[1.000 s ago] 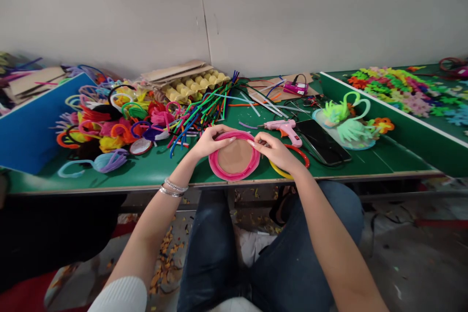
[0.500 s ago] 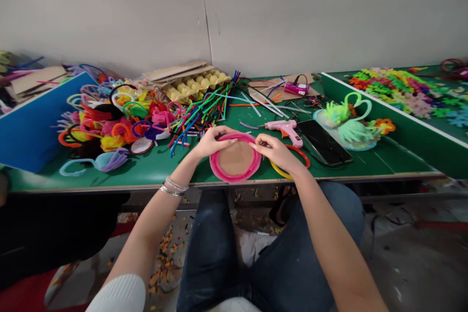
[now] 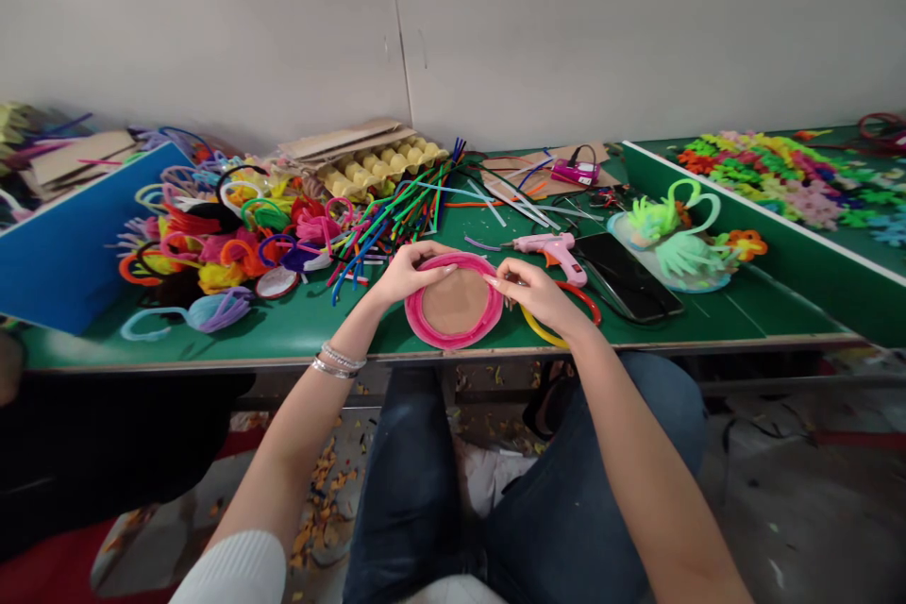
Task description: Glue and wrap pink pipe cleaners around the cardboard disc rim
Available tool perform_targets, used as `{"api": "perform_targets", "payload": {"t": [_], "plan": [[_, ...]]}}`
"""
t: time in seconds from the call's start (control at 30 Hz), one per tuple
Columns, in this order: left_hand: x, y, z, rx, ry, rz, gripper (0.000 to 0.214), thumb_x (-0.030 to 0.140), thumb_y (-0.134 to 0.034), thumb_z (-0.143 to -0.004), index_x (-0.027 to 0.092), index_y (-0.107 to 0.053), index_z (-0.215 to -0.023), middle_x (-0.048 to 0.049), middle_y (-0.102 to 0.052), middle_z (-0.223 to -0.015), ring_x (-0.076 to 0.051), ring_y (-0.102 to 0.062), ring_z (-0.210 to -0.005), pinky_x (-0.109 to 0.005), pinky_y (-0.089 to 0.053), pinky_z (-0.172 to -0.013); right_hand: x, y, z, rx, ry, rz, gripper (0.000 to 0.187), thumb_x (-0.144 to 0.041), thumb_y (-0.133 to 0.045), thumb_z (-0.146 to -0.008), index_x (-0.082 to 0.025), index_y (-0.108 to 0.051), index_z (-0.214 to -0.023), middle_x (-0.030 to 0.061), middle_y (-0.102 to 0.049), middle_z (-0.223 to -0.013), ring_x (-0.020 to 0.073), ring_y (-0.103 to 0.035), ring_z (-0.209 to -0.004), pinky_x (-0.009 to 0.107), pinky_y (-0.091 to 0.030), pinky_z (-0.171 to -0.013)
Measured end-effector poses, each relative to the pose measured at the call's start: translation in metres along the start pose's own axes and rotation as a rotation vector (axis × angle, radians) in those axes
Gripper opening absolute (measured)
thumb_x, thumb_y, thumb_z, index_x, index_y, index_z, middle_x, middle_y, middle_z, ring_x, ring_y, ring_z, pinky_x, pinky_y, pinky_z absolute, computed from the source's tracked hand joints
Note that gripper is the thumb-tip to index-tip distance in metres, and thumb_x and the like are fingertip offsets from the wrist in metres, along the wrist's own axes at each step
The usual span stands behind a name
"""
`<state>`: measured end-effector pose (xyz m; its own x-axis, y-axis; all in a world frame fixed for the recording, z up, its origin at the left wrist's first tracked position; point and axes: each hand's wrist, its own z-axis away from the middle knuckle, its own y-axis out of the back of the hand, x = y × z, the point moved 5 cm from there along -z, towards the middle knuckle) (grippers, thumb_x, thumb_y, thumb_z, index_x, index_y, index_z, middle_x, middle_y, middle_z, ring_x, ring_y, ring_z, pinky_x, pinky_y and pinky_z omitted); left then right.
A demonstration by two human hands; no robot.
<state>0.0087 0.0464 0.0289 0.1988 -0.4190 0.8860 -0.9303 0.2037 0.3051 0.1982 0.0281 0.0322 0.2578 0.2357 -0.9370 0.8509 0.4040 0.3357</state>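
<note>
A round piece of brown cardboard has a pink pipe-cleaner ring around its edge. My left hand grips the upper left of this ring, thumb lying on top and fingers behind. On the right side, my right hand pinches the ring's upper edge between thumb and fingertips. A red and yellow pipe-cleaner loop lies partly behind my right hand. Just beyond it is a pink glue gun, its nozzle pointing left.
Colourful pipe-cleaner pieces heap up on the left by a blue divider. Behind lie loose pipe cleaners and a yellow egg carton. To the right are a black phone, fuzzy green swans and a green divider.
Both hands keep their hold on the pink ring, which has tilted very slightly. The view has shifted a little; nothing else has visibly moved.
</note>
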Motion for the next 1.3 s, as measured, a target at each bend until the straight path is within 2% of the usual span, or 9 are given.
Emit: {"api": "perform_targets", "payload": {"t": [0.17, 0.47, 0.67, 0.83, 0.93, 1.07, 1.23, 1.3], "plan": [[0.0013, -0.0006, 0.0001, 0.007, -0.019, -0.004, 0.033, 0.034, -0.07, -0.073, 0.011, -0.068, -0.096, -0.0099, -0.072, -0.097, -0.019, -0.066, -0.088, -0.027, -0.052, -0.077, 0.0013, 0.0, -0.0005, 0.012, 0.023, 0.002, 0.025, -0.038, -0.054, -0.081, -0.02, -0.042, -0.067, -0.0037, -0.038, -0.067, 0.0113, -0.037, -0.063, 0.027, -0.028, -0.059], [0.0013, -0.0004, -0.0004, 0.008, -0.035, -0.003, 0.033, 0.035, -0.07, -0.073, 0.012, -0.068, -0.096, -0.0095, -0.072, -0.096, -0.019, -0.066, -0.087, -0.028, -0.052, -0.077, 0.0055, -0.0024, -0.0025, 0.109, 0.108, 0.129, 0.024, -0.035, -0.053, -0.081, -0.02, -0.043, -0.066, -0.0033, -0.041, -0.065, 0.0111, -0.037, -0.06, 0.027, -0.03, -0.058], [0.0032, -0.0017, -0.0001, 0.007, -0.01, -0.03, 0.033, 0.035, -0.069, -0.074, 0.011, -0.067, -0.096, -0.0103, -0.071, -0.097, -0.019, -0.066, -0.088, -0.028, -0.052, -0.077, 0.0087, -0.0011, -0.0039, 0.066, 0.07, 0.022, 0.025, -0.039, -0.055, -0.08, -0.02, -0.044, -0.067, -0.0033, -0.042, -0.064, 0.0112, -0.04, -0.058, 0.027, -0.031, -0.056], [0.0048, -0.0027, 0.0003, 0.002, -0.016, -0.032, 0.033, 0.035, -0.069, -0.074, 0.011, -0.067, -0.096, -0.0101, -0.071, -0.096, -0.019, -0.066, -0.088, -0.029, -0.052, -0.078, 0.0033, -0.0021, -0.0025, 0.146, 0.146, 0.134, 0.024, -0.034, -0.053, -0.08, -0.02, -0.043, -0.064, -0.0026, -0.042, -0.064, 0.0112, -0.038, -0.059, 0.028, -0.03, -0.057], [0.0044, -0.0018, 0.0004, 0.013, -0.016, -0.039, 0.034, 0.036, -0.069, -0.073, 0.011, -0.067, -0.096, -0.01, -0.071, -0.095, -0.02, -0.065, -0.088, -0.029, -0.051, -0.078, 0.0028, -0.0048, -0.0024, 0.17, 0.144, 0.165, 0.028, -0.034, -0.052, -0.081, -0.02, -0.04, -0.06, -0.0024, -0.041, -0.061, 0.0119, -0.038, -0.059, 0.029, -0.029, -0.057], [0.0029, -0.0008, 0.0005, 0.014, -0.013, -0.035, 0.036, 0.038, -0.069, -0.073, 0.011, -0.067, -0.096, -0.0101, -0.071, -0.096, -0.02, -0.065, -0.088, -0.029, -0.051, -0.078, 0.0031, -0.0015, -0.0016, 0.149, 0.106, 0.098, 0.028, -0.036, -0.055, -0.079, -0.021, -0.038, -0.063, -0.0033, -0.038, -0.063, 0.0117, -0.036, -0.06, 0.028, -0.029, -0.057], [0.0039, -0.0022, 0.0016, -0.007, -0.008, -0.058, 0.036, 0.039, -0.068, -0.074, 0.012, -0.067, -0.098, -0.0102, -0.071, -0.099, -0.019, -0.065, -0.09, -0.029, -0.051, -0.08, 0.0048, 0.0008, 0.0004, -0.001, -0.017, -0.121, 0.028, -0.041, -0.053, -0.08, -0.021, -0.037, -0.068, -0.0032, -0.037, -0.069, 0.012, -0.038, -0.065, 0.027, -0.032, -0.061], [0.0056, -0.0023, 0.0021, 0.0, -0.009, -0.07, 0.035, 0.039, -0.068, -0.074, 0.012, -0.067, -0.096, -0.0103, -0.07, -0.098, -0.02, -0.065, -0.09, -0.029, -0.051, -0.081, 0.0044, 0.0014, 0.0006, 0.002, -0.016, -0.14, 0.029, -0.04, -0.054, -0.08, -0.021, -0.037, -0.067, -0.0036, -0.035, -0.069, 0.0116, -0.036, -0.066, 0.027, -0.031, -0.061]]}}
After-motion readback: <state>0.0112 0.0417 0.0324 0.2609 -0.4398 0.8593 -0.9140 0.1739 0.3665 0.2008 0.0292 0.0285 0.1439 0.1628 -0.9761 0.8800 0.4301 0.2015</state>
